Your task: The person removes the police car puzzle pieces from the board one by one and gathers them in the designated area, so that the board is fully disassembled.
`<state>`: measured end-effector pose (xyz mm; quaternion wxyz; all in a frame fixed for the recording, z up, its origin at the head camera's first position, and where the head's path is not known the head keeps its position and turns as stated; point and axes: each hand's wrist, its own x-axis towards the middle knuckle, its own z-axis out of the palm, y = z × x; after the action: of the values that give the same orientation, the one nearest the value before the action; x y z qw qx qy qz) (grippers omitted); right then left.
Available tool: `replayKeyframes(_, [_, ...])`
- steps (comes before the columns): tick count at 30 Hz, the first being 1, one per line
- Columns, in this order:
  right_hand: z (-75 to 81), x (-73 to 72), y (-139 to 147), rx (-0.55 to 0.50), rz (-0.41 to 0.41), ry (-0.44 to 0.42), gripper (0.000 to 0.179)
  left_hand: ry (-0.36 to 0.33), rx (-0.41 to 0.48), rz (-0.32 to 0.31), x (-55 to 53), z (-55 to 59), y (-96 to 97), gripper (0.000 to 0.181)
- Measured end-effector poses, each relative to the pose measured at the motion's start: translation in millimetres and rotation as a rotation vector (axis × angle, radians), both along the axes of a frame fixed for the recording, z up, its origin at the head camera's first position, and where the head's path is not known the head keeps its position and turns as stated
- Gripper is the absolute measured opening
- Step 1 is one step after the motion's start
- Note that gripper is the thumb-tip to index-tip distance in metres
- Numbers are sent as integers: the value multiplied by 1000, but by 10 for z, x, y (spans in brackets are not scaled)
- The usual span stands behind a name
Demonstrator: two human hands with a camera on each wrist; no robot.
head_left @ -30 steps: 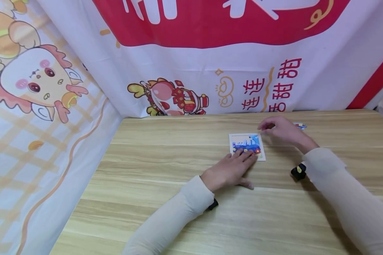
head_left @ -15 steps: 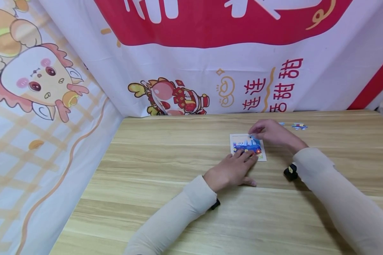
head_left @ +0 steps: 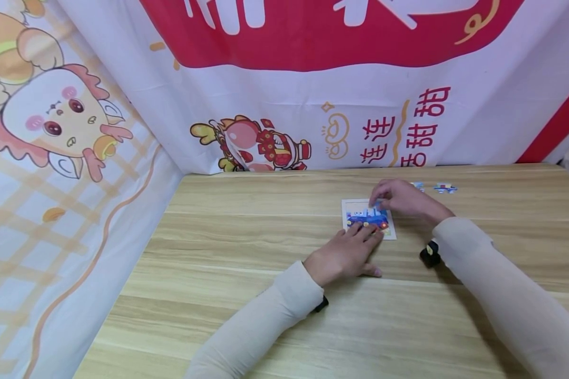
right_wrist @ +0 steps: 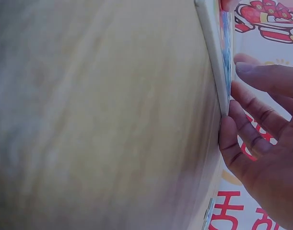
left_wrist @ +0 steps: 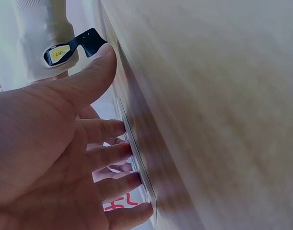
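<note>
"White-bordered square puzzle board with a blue cartoon vehicle, flat on a light wood-grain tabletop. Head view first: what are the hands up to?"

"Left hand has its fingers spread across the near edge, thumb stuck out sideways. Grip's loose, just resting on the board, not wrapped around anything. Right hand is over the far right corner, fingertips bent down onto the picture."

"Any loose bits?"

"Yeah, two past the right hand: a small multicoloured jigsaw piece, and a pale blue jigsaw piece partly tucked behind the hand. White curtain with red print at the back."

"OK, left wrist view?"

"Four fingers reaching straight to the board, tips on it, thumb well apart from them. There's also a black wrist strap with a yellow label on the other arm's cream sleeve."

"And right wrist?"

"Board's edge-on, lower fingers touching its corner. Fingers are half bent, thumb near them. Honestly can't tell if that grip's pinching a piece."
</note>
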<state>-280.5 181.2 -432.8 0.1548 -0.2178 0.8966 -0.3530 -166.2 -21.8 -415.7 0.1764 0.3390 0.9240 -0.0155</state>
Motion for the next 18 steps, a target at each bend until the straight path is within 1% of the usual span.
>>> replayKeyframes(6, [-1, -5, -16, 5, 12, -23, 20, 6, -9, -1, -1, -12, 4, 84])
replayKeyframes(18, [8, -8, 11, 42, 62, -19, 23, 0, -9, -1, 3, -6, -9, 85])
